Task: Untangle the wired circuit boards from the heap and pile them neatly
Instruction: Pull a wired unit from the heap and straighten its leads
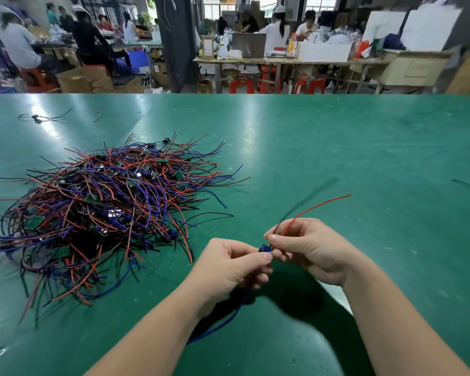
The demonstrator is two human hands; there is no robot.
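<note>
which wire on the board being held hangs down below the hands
The blue wire: it trails down beneath the left hand pinching the circuit board, while the red wire and the blurred black wire rise from the right hand.

Factory assembly workshop: green-topped bench [337, 147] with heap of red-blue-black wired circuit boards [103, 207], workers [278, 33] at cluttered wooden benches [282, 61] behind, brown cardboard boxes [76, 80], red plastic stools [240, 86].
</note>
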